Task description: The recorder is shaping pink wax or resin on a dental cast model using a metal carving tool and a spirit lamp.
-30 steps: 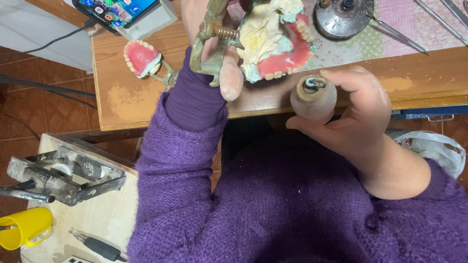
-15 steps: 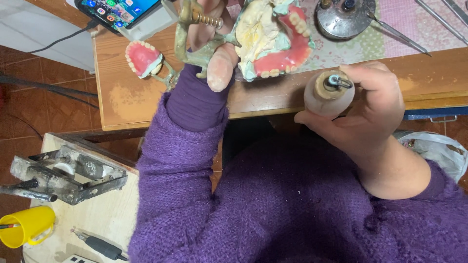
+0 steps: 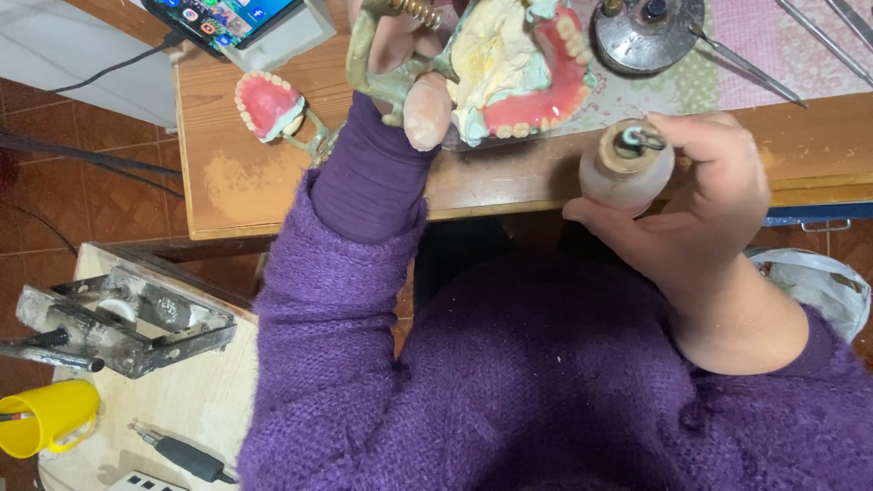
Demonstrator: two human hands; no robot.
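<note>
My left hand [image 3: 414, 68] grips a brass-coloured dental articulator [image 3: 382, 73] that carries a plaster cast with a pink wax denture and a row of teeth [image 3: 527, 68], held up over the wooden table [image 3: 227, 173]. My right hand [image 3: 700, 195] is closed on a small whitish bottle with a metal wick top [image 3: 627, 164], just below and right of the denture. Both arms wear purple knitted sleeves.
A second pink denture on a metal frame [image 3: 268, 105] lies on the table at left, by a phone on a stand [image 3: 232, 18]. A round metal dish [image 3: 646, 32] and thin metal tools [image 3: 750, 64] lie at the back. Lower left: a metal press [image 3: 118, 318], yellow cup [image 3: 41, 418].
The left hand has lifted the articulator with the denture higher and further from me. The right hand with the bottle has shifted slightly right and up.
</note>
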